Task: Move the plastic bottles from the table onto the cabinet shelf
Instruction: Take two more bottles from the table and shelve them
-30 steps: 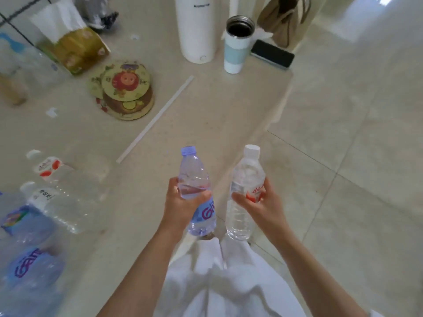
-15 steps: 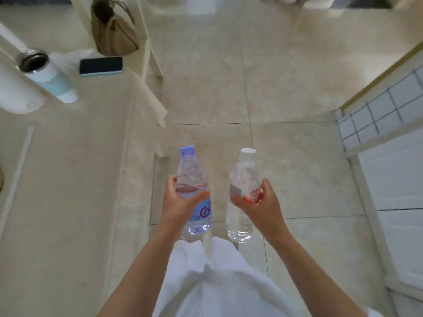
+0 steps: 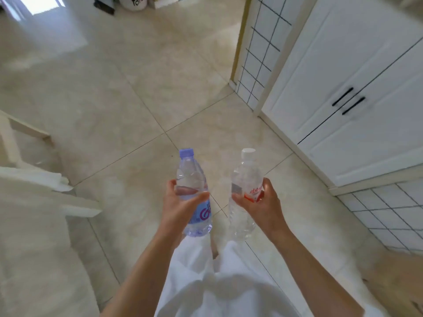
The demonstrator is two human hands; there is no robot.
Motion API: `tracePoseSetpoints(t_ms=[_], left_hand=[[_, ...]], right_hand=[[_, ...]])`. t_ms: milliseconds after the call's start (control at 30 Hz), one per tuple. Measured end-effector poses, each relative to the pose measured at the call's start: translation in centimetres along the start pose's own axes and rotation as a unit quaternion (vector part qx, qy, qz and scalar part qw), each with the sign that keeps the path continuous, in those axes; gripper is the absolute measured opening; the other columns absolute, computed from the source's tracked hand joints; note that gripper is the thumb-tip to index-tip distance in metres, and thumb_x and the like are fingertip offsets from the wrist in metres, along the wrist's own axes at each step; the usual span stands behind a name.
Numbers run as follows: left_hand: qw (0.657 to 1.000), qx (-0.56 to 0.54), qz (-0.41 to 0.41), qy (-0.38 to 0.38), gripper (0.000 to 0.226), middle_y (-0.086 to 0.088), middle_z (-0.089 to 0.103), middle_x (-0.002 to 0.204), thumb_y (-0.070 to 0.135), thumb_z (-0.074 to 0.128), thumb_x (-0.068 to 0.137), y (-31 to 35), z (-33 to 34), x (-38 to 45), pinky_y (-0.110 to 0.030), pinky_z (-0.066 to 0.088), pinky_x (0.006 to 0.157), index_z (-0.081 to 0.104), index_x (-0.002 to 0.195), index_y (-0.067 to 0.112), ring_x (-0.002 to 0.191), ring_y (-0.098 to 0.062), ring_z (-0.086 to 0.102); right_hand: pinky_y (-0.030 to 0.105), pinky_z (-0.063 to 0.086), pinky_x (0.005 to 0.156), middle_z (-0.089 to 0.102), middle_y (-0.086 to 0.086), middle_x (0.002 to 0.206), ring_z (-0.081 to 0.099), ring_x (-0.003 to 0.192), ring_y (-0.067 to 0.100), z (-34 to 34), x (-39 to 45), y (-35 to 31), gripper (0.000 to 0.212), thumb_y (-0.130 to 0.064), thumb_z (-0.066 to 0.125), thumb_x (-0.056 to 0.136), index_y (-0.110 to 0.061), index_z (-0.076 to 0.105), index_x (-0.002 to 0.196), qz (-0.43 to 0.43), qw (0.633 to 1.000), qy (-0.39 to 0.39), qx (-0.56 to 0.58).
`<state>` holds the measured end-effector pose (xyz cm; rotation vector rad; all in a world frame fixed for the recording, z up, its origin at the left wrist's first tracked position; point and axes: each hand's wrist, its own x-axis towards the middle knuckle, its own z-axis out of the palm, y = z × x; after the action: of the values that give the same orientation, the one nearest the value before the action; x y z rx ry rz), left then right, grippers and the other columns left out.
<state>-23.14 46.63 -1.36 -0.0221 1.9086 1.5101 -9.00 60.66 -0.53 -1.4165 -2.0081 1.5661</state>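
My left hand [image 3: 180,208] grips a clear plastic bottle with a blue cap and blue label [image 3: 193,179], held upright over the floor. My right hand [image 3: 263,207] grips a second clear bottle with a white cap and red-and-white label [image 3: 246,177], also upright. The two bottles are side by side, a hand's width apart, in the lower middle of the view. A white cabinet with two black handles [image 3: 357,92] stands at the right, its doors closed. No shelf shows in this view.
The table's edge [image 3: 41,202] lies at the left with a pale chair frame [image 3: 13,138] beside it. Beige tiled floor [image 3: 142,92] spreads ahead. A white grid-tiled wall [image 3: 258,53] adjoins the cabinet. A white container and dark objects [image 3: 135,2] sit on the floor far ahead.
The view has swung right, away from the table and its bottles, mug and phone, toward the white cabinet. Both hands keep the same hold on their bottles.
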Motion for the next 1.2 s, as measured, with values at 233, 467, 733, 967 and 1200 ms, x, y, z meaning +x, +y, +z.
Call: tracePoseSetpoints(t_ms=[233, 467, 733, 967, 1200], left_hand=[[0.988, 0.097, 0.03, -0.116, 0.052, 0.005, 0.069, 0.089, 0.014, 0.088, 0.063, 3.9, 7.7, 5.1, -0.014, 0.05, 0.05, 0.052, 0.095, 0.032, 0.068, 0.001, 0.07], [0.961, 0.159, 0.062, -0.22, 0.057, -0.004, 0.069, 0.097, 0.017, 0.089, 0.057, 9.3, 13.9, 10.4, -0.025, 0.056, 0.062, 0.05, 0.095, 0.034, 0.082, -0.015, 0.071], [0.927, 0.222, 0.07, -0.293, 0.065, -0.005, 0.069, 0.098, 0.028, 0.084, 0.045, 11.9, 20.9, 14.2, -0.045, 0.059, 0.08, 0.05, 0.1, 0.026, 0.089, -0.024, 0.071], [0.896, 0.266, 0.118, -0.334, 0.07, -0.002, 0.065, 0.096, 0.025, 0.086, 0.045, 12.5, 27.7, 14.9, -0.046, 0.057, 0.082, 0.047, 0.103, 0.023, 0.089, -0.021, 0.068], [0.882, 0.283, 0.16, -0.341, 0.067, 0.003, 0.065, 0.094, 0.015, 0.092, 0.055, 12.9, 36.8, 15.0, -0.043, 0.057, 0.081, 0.048, 0.106, 0.024, 0.087, -0.017, 0.067]], right_hand=[[0.009, 0.044, 0.055, 0.067, -0.009, 0.086, 0.065, 0.072, -0.001, -4.8, 3.2, 0.3, 0.055, -0.042, 0.085, 0.064, -0.024, 0.054, 0.105, 0.057, 0.988, 0.138, 0.035], [0.015, 0.044, 0.059, 0.065, -0.013, 0.087, 0.064, 0.074, -0.002, -7.2, 6.7, -0.8, 0.047, -0.04, 0.085, 0.063, -0.036, 0.05, 0.095, 0.103, 0.962, 0.235, 0.089], [0.029, 0.056, 0.074, 0.068, -0.012, 0.095, 0.067, 0.085, 0.007, -9.8, 9.0, -0.8, 0.053, -0.044, 0.084, 0.059, -0.039, 0.051, 0.1, 0.148, 0.923, 0.32, 0.154], [0.025, 0.054, 0.067, 0.069, -0.013, 0.089, 0.067, 0.076, 0.001, -13.3, 11.4, 0.1, 0.048, -0.039, 0.084, 0.058, -0.041, 0.052, 0.094, 0.176, 0.884, 0.386, 0.198], [0.017, 0.048, 0.061, 0.069, -0.011, 0.09, 0.066, 0.073, 0.0, -20.5, 15.6, 1.4, 0.053, -0.035, 0.085, 0.061, -0.032, 0.053, 0.102, 0.168, 0.879, 0.399, 0.199]])
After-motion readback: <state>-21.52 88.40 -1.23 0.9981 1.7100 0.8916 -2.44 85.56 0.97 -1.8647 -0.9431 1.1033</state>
